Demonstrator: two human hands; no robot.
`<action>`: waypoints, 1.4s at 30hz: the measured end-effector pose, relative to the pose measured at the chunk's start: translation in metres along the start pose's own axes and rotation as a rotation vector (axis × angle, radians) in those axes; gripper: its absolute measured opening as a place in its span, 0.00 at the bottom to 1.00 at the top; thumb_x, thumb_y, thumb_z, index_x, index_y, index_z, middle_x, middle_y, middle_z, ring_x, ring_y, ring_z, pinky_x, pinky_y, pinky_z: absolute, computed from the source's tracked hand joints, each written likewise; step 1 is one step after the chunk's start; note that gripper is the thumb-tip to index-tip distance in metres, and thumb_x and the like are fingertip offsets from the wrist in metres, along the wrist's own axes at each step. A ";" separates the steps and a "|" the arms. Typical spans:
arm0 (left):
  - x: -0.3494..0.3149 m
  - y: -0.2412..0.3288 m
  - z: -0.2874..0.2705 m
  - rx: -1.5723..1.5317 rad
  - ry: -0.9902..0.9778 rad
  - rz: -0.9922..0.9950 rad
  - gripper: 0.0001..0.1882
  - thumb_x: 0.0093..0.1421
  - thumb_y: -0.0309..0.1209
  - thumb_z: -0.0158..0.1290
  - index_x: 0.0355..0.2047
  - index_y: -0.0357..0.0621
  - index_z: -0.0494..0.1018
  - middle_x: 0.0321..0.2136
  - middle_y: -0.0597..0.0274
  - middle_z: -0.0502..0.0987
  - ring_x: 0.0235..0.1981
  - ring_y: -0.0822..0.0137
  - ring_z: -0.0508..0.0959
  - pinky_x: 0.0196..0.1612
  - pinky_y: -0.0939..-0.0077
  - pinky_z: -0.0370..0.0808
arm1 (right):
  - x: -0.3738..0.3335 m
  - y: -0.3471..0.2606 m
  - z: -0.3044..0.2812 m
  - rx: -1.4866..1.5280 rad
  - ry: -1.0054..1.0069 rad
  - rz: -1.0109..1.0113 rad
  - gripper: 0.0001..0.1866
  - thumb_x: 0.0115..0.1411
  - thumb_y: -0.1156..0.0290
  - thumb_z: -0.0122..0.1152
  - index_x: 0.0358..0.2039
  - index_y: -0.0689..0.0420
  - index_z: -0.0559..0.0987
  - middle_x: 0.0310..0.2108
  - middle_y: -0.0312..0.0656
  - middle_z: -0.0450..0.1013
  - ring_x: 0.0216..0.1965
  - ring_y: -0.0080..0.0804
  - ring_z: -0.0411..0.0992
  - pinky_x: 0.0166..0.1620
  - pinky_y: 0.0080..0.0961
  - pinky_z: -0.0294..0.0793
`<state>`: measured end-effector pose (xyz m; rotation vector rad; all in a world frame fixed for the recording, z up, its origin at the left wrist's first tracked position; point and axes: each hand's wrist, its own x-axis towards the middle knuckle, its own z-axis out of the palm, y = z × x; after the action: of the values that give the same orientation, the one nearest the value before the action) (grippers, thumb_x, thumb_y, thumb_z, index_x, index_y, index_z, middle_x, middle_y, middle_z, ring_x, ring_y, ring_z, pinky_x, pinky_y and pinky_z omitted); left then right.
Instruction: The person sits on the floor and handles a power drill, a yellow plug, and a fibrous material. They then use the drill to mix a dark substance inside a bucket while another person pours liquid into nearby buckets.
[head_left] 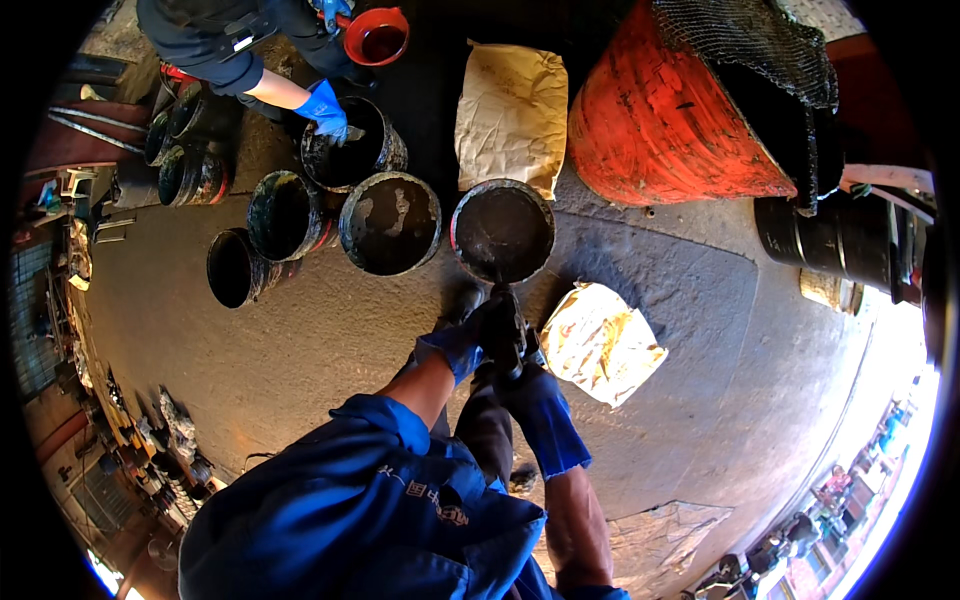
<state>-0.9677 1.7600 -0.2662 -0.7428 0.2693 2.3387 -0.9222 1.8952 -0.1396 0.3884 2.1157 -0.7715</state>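
Dark handheld tool (507,335): held between both hands, its narrow front end meeting the near rim of the dark-filled bucket (552,232); how deep it reaches cannot be told.
Left hand (460,345): gloved, wrapped round the tool's front part.
Right hand (532,392): gloved, gripping its rear.
Bucket's place: on the floor (690,330), beside a second filled bucket (342,235), just below a brown paper sack (512,115).
Step in hand: apparently working the bucket's contents with the tool.
Next move: calls for a firm two-handed hold, keeping the tool clear of the rim.
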 end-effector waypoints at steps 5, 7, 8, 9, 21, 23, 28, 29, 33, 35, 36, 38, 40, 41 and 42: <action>0.028 -0.011 -0.044 -0.307 -0.596 -0.079 0.10 0.67 0.39 0.48 0.46 0.54 0.69 0.30 0.66 0.75 0.29 0.69 0.77 0.33 0.72 0.78 | 0.003 0.005 0.008 -0.012 -0.002 -0.024 0.24 0.55 0.46 0.60 0.39 0.53 0.83 0.35 0.55 0.80 0.40 0.54 0.79 0.42 0.45 0.78; 0.029 -0.012 -0.058 -0.372 -0.685 -0.088 0.11 0.67 0.39 0.48 0.46 0.54 0.69 0.30 0.66 0.76 0.29 0.69 0.78 0.33 0.72 0.78 | 0.002 -0.004 0.005 -0.015 0.007 -0.072 0.24 0.54 0.46 0.60 0.38 0.54 0.83 0.35 0.55 0.79 0.40 0.54 0.79 0.42 0.45 0.78; 0.025 -0.010 -0.066 -0.307 -0.508 -0.094 0.11 0.67 0.40 0.48 0.47 0.54 0.70 0.30 0.65 0.76 0.29 0.68 0.78 0.33 0.71 0.78 | 0.000 -0.007 0.001 -0.023 -0.023 0.002 0.25 0.54 0.46 0.64 0.40 0.55 0.83 0.34 0.55 0.80 0.40 0.51 0.80 0.42 0.42 0.78; 0.023 -0.009 -0.065 -0.277 -0.421 -0.104 0.11 0.67 0.41 0.48 0.47 0.53 0.70 0.30 0.65 0.76 0.29 0.68 0.78 0.33 0.70 0.78 | -0.003 -0.013 -0.005 -0.028 -0.047 0.083 0.27 0.53 0.46 0.68 0.42 0.56 0.82 0.33 0.55 0.80 0.39 0.49 0.80 0.41 0.39 0.78; 0.011 -0.004 -0.053 -0.135 -0.194 -0.155 0.17 0.67 0.46 0.49 0.48 0.50 0.71 0.32 0.60 0.78 0.30 0.64 0.79 0.35 0.66 0.80 | -0.013 -0.015 -0.007 -0.055 -0.007 0.047 0.27 0.54 0.45 0.65 0.40 0.58 0.82 0.34 0.57 0.80 0.39 0.53 0.80 0.41 0.42 0.78; 0.014 -0.003 -0.060 -0.136 -0.240 -0.172 0.16 0.67 0.46 0.49 0.47 0.50 0.71 0.32 0.59 0.78 0.30 0.63 0.79 0.35 0.66 0.80 | -0.015 -0.018 -0.009 -0.063 -0.008 0.046 0.27 0.54 0.45 0.64 0.40 0.57 0.82 0.34 0.57 0.80 0.39 0.53 0.79 0.41 0.42 0.78; 0.019 -0.008 -0.074 -0.152 -0.271 -0.134 0.17 0.66 0.46 0.48 0.47 0.50 0.71 0.34 0.58 0.78 0.32 0.62 0.79 0.37 0.65 0.79 | -0.017 -0.019 -0.008 -0.080 -0.010 0.045 0.26 0.55 0.45 0.63 0.40 0.57 0.82 0.34 0.56 0.80 0.40 0.53 0.79 0.42 0.43 0.77; 0.016 -0.006 -0.075 -0.221 -0.373 -0.160 0.17 0.66 0.47 0.48 0.47 0.50 0.71 0.35 0.58 0.78 0.33 0.62 0.79 0.38 0.64 0.79 | -0.015 -0.021 -0.005 -0.084 -0.024 0.028 0.26 0.55 0.45 0.62 0.40 0.56 0.82 0.34 0.56 0.80 0.40 0.54 0.79 0.42 0.43 0.77; 0.021 -0.013 -0.067 -0.227 -0.412 -0.225 0.18 0.66 0.49 0.48 0.47 0.51 0.72 0.35 0.59 0.77 0.33 0.62 0.79 0.39 0.63 0.78 | -0.020 -0.021 -0.013 -0.095 -0.003 0.056 0.26 0.55 0.45 0.61 0.40 0.56 0.82 0.34 0.56 0.80 0.40 0.54 0.79 0.43 0.44 0.77; 0.015 -0.008 -0.065 -0.142 -0.306 -0.215 0.19 0.65 0.50 0.48 0.47 0.51 0.72 0.34 0.60 0.77 0.33 0.62 0.78 0.38 0.63 0.78 | -0.019 -0.022 -0.012 -0.100 -0.007 0.050 0.26 0.56 0.45 0.60 0.40 0.55 0.82 0.34 0.56 0.80 0.40 0.54 0.79 0.43 0.45 0.77; 0.015 -0.009 -0.065 -0.113 -0.265 -0.212 0.19 0.65 0.50 0.48 0.47 0.51 0.72 0.34 0.60 0.77 0.32 0.62 0.78 0.38 0.63 0.77 | -0.019 -0.022 -0.011 -0.107 -0.012 0.048 0.26 0.56 0.44 0.60 0.40 0.55 0.82 0.34 0.56 0.80 0.40 0.55 0.79 0.43 0.45 0.77; 0.030 -0.018 -0.056 -0.229 -0.423 -0.251 0.20 0.65 0.51 0.49 0.45 0.50 0.72 0.32 0.61 0.76 0.31 0.64 0.77 0.36 0.64 0.77 | -0.023 -0.024 -0.019 -0.119 0.009 0.073 0.26 0.56 0.44 0.59 0.40 0.55 0.82 0.34 0.56 0.79 0.40 0.55 0.79 0.43 0.45 0.77; 0.030 -0.017 -0.067 -0.371 -0.593 -0.246 0.20 0.64 0.51 0.49 0.44 0.50 0.72 0.31 0.62 0.75 0.29 0.65 0.76 0.35 0.65 0.76 | -0.020 -0.028 -0.017 -0.134 0.001 0.065 0.26 0.56 0.44 0.58 0.40 0.55 0.82 0.34 0.56 0.79 0.40 0.55 0.78 0.43 0.46 0.77; 0.025 -0.013 -0.075 -0.263 -0.438 -0.235 0.18 0.64 0.51 0.49 0.42 0.51 0.71 0.29 0.64 0.73 0.28 0.67 0.75 0.34 0.66 0.75 | -0.019 -0.028 -0.015 -0.135 -0.002 0.054 0.26 0.57 0.44 0.58 0.40 0.55 0.82 0.34 0.56 0.79 0.40 0.55 0.78 0.43 0.46 0.77; 0.024 -0.012 -0.080 -0.209 -0.359 -0.225 0.18 0.64 0.51 0.49 0.41 0.52 0.71 0.28 0.65 0.72 0.27 0.68 0.74 0.33 0.66 0.74 | -0.018 -0.029 -0.014 -0.143 -0.004 0.047 0.26 0.57 0.44 0.57 0.40 0.54 0.82 0.34 0.56 0.79 0.40 0.55 0.78 0.44 0.46 0.77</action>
<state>-0.9394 1.7517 -0.3453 -0.4099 -0.2082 2.2514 -0.9351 1.8821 -0.1077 0.3576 2.1357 -0.5892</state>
